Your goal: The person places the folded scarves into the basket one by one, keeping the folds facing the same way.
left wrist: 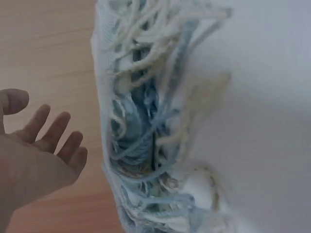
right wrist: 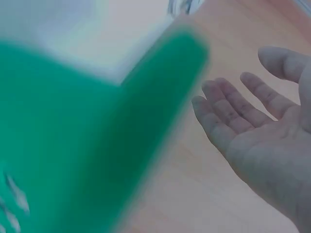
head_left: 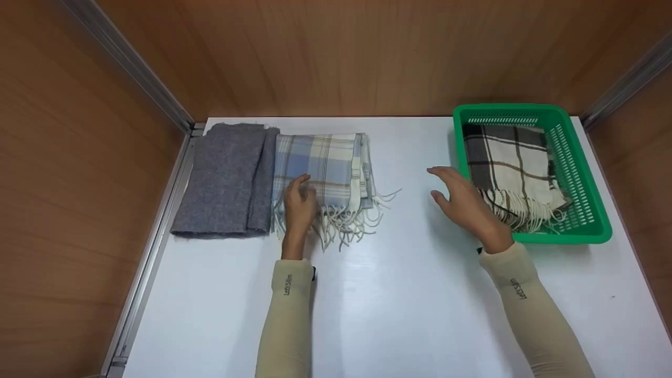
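Observation:
In the head view my left hand (head_left: 300, 209) hovers at the fringed front edge of a folded blue and cream plaid scarf (head_left: 331, 163). The left wrist view shows that hand (left wrist: 46, 150) with fingers spread and nothing in them, apart from the scarf's fringe (left wrist: 146, 111). My right hand (head_left: 470, 207) is by the left side of a green basket (head_left: 601, 231), fingers loosely extended and holding nothing. Inside the basket lies a folded black, white and brown checked scarf (head_left: 512, 163) with cream fringe. The right wrist view has the relaxed hand (right wrist: 257, 116) beside the blurred basket rim (right wrist: 146, 107).
A folded grey cloth (head_left: 223, 181) lies on the white table (head_left: 388, 294), left of the plaid scarf and against it. Wood-grain panels (head_left: 336, 58) stand behind the table and on both sides, with a metal rail (head_left: 152, 247) along the left edge.

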